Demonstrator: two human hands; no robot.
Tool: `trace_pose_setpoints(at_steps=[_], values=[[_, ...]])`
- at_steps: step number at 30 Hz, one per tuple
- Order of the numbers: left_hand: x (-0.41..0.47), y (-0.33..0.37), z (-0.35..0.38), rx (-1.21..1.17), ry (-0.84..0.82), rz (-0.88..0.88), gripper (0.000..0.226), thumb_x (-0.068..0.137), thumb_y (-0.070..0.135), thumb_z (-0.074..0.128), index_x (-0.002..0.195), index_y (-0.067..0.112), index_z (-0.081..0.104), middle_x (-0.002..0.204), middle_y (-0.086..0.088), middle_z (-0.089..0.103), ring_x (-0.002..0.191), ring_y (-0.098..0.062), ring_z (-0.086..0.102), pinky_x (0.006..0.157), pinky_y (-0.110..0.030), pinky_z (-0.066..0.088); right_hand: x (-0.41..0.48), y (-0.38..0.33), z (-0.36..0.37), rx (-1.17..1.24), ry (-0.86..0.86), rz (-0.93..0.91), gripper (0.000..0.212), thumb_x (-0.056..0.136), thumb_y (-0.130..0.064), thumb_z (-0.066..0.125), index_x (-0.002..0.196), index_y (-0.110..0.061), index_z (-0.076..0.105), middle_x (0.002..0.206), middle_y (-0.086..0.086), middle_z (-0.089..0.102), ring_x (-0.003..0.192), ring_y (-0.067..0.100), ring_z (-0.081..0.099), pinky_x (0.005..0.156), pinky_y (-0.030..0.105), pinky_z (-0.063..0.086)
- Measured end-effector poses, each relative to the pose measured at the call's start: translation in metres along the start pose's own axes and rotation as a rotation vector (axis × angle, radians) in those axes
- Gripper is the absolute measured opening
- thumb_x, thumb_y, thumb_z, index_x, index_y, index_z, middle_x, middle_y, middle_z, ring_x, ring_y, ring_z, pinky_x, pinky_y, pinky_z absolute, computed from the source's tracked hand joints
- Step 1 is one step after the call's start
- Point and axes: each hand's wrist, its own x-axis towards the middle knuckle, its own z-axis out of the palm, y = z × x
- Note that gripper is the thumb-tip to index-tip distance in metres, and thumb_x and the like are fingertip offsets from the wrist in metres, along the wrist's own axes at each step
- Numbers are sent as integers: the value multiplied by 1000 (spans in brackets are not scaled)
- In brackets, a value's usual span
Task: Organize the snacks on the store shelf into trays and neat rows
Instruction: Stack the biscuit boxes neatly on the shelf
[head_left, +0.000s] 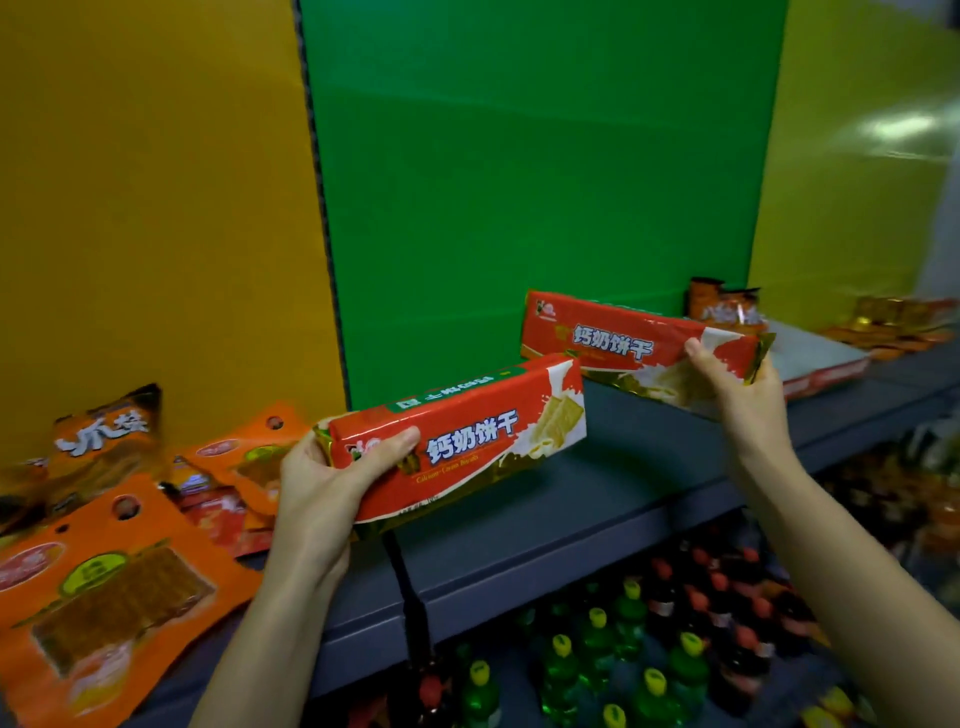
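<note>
Forearms enter from the bottom edge, both hands occupied. Left hand (322, 483) grips the left end of the near biscuit pack (467, 436), thumb across its red front, pack raised above the grey shelf (597, 493). Right hand (737, 384) clamps the right end of the far biscuit pack (613, 338), tilted, before the green back panel (519, 182). Whether the packs touch: cannot tell. Orange snack pouches (104, 582) lie loose at left; bottles (623, 665) stand on the level below.

Judged step: carrying two matching packs to placement. Next move calls for setting both down parallel on the bare shelf, labels forward, ends flush.
</note>
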Motion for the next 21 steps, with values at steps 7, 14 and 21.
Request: trace_pose_setpoints(at_steps=[7, 14, 21], values=[[-10, -28, 116, -81, -72, -33, 29, 61, 16, 78, 86, 20, 62, 79, 2, 74, 71, -12, 72, 60, -22, 58, 41, -28, -116, -56, 93, -65, 46, 86, -24, 65, 127, -13, 48, 107, -4, 62, 90, 4, 61, 78, 20, 54], [-40, -58, 239, -157, -135, -86, 28, 62, 11, 78, 86, 16, 63, 73, 2, 75, 65, -10, 72, 55, -20, 56, 85, -51, -239, -93, 165, -97, 56, 71, -38, 72, 119, -20, 51, 103, -9, 64, 88, 0, 64, 80, 22, 54], [-53, -90, 359, -185, -219, -173, 36, 54, 19, 79, 86, 18, 61, 75, -1, 75, 68, -15, 73, 58, -25, 60, 121, -51, -347, -217, 247, -60, 40, 85, -25, 66, 118, -18, 47, 103, -4, 61, 107, 26, 61, 96, 50, 48]])
